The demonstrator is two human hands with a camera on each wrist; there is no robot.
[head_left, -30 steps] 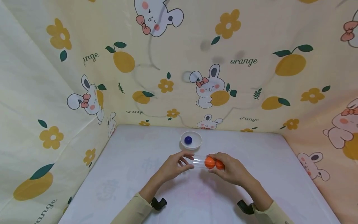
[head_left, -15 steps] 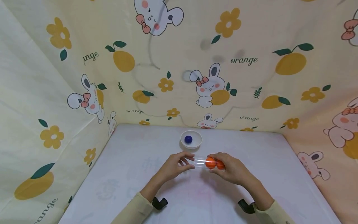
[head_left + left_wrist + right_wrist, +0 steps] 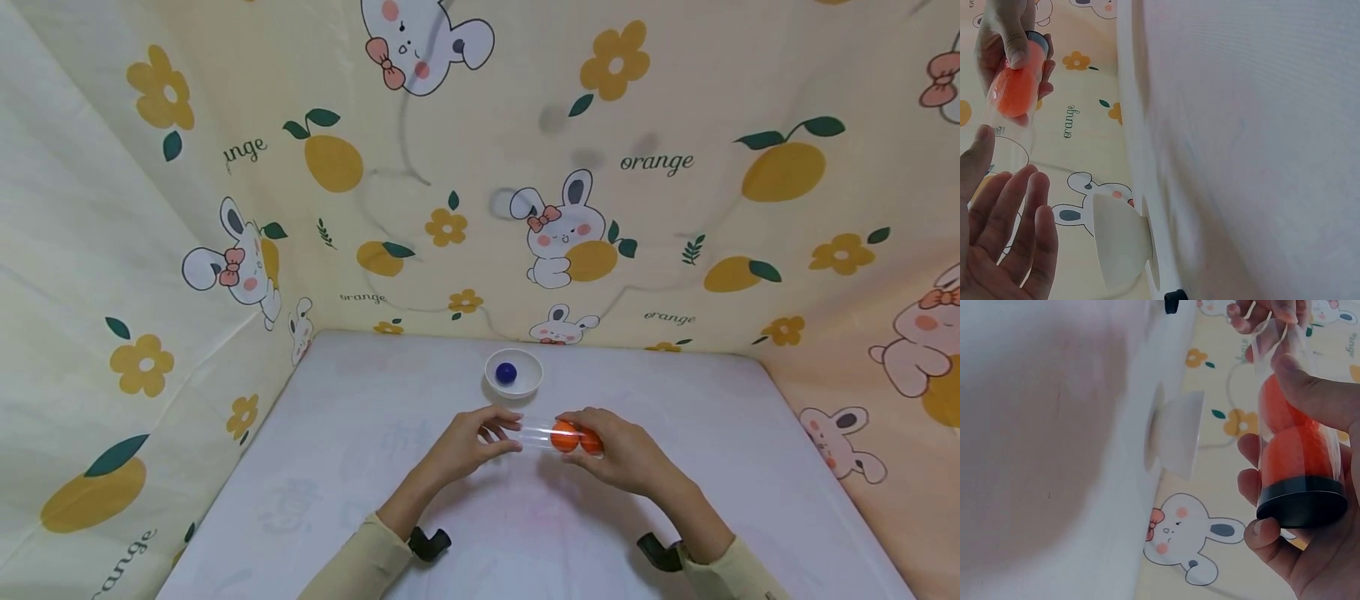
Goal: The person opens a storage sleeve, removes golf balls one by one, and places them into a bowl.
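A clear tube (image 3: 535, 432) lies sideways between my two hands above the table, with two orange balls (image 3: 564, 436) inside its right half. My right hand (image 3: 626, 452) grips that half, its fingers and thumb wrapped round it. In the right wrist view a black cap (image 3: 1302, 503) closes the tube's end in this palm. At the other, see-through end, my left hand (image 3: 467, 446) holds the rim between thumb and fingertips. Behind the hands stands a white bowl (image 3: 531, 383) with a dark blue ball (image 3: 506, 373) in it.
The white tabletop (image 3: 337, 400) runs up to a patterned curtain (image 3: 480, 258) with rabbits and oranges, which also hangs at both sides. Black wrist mounts (image 3: 430, 546) show at both sleeves.
Both hands and the tube stay almost still. The whole view shifts very slightly; the balls and the bowl keep their places.
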